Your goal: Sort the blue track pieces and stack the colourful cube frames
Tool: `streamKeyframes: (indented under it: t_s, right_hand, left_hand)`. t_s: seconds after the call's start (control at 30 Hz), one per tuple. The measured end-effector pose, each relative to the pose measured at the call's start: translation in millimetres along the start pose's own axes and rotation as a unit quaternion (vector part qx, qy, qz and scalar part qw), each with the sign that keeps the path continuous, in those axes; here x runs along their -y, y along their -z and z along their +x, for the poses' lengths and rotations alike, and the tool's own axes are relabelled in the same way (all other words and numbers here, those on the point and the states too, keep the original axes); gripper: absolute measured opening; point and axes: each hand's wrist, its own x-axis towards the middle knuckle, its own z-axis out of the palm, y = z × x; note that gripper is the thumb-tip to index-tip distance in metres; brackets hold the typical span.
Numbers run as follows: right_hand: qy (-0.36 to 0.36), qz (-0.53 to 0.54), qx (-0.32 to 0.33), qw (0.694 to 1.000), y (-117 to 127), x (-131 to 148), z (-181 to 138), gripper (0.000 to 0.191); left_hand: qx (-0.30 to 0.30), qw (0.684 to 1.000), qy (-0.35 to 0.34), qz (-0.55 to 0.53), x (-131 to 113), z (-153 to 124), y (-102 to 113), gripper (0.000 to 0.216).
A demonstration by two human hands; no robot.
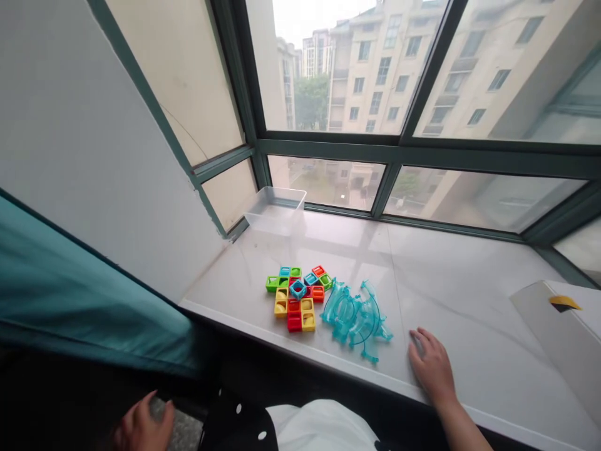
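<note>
My right hand (431, 366) lies flat on the white marble sill (469, 300), fingers stretched out, holding nothing. It rests just right of a pile of clear teal curved plastic pieces (355, 315). Left of those sits a cluster of colourful square blocks (299, 294) in green, yellow, red, orange and blue. My left hand (143, 426) hangs low at the bottom left, below the sill, over a grey surface; its fingers are loosely curled and partly in shadow, with nothing visible in them.
A clear plastic bin (276, 210) stands at the sill's back left corner by the window frame. A white board with a yellow mark (563, 326) lies at the right edge. A teal curtain (84, 300) hangs on the left.
</note>
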Motion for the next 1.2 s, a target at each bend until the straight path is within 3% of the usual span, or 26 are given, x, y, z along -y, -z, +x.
streamKeyframes:
  t_s: [0.07, 0.13, 0.2, 0.23, 0.3, 0.4, 0.5, 0.6, 0.77, 0.87, 1.07, 1.2]
  right_hand:
    - [-0.011, 0.024, 0.004, 1.0, 2.1, 3.5, 0.1, 0.045]
    - [-0.022, 0.055, 0.011, 0.998, 6.7, 7.6, -1.3, 0.046]
    - [-0.043, 0.088, 0.016, 0.995, 14.0, 12.3, -5.3, 0.048]
    - [-0.057, 0.102, 0.018, 0.993, 18.7, 14.9, -8.5, 0.048]
    - [-0.086, 0.126, 0.019, 0.988, 29.9, 20.7, -16.8, 0.048]
    - [-0.122, 0.156, 0.023, 0.98, 50.2, 30.6, -31.0, 0.047]
    - [-0.153, 0.177, 0.021, 0.972, 71.5, 40.5, -44.5, 0.046]
    - [-0.18, 0.182, 0.02, 0.966, 89.0, 48.5, -58.0, 0.045]
    - [-0.191, 0.193, 0.043, 0.961, 100.7, 53.8, -67.5, 0.044]
    - [-0.171, 0.209, 0.046, 0.962, 94.7, 57.4, -50.8, 0.042]
    - [-0.141, 0.298, 0.061, 0.942, 56.7, 89.0, 18.5, 0.04]
    - [-0.187, 0.311, 0.112, 0.925, 27.5, 113.3, 56.6, 0.043]
  left_hand:
    - [0.058, 0.988, -0.091, -0.113, -49.4, 11.4, -30.3, 0.036]
    - [0.168, 0.941, -0.217, -0.196, -93.6, 6.4, -47.7, 0.037]
    - [0.294, 0.882, -0.296, -0.219, -124.6, -5.8, -54.9, 0.045]
    - [0.333, 0.865, -0.31, -0.211, -135.4, -10.4, -56.7, 0.055]
    - [0.36, 0.868, -0.291, -0.179, -153.1, -11.2, -59.8, 0.07]
    - [0.331, 0.884, -0.29, -0.159, -187.8, 5.7, -64.0, 0.073]
    - [0.321, 0.842, -0.396, -0.179, -236.2, 16.9, -65.3, 0.066]
    - [0.316, 0.789, -0.494, -0.183, -274.6, 4.9, -68.5, 0.063]
    - [0.298, 0.718, -0.6, -0.189, -292.2, -32.3, -78.2, 0.056]
    - [0.286, 0.689, -0.635, -0.202, -301.3, -39.0, -67.6, 0.045]
    - [0.238, 0.745, -0.549, -0.295, -362.9, -14.5, -30.4, 0.014]
    - [0.16, 0.777, -0.524, -0.31, -404.3, -5.8, -38.3, 0.03]
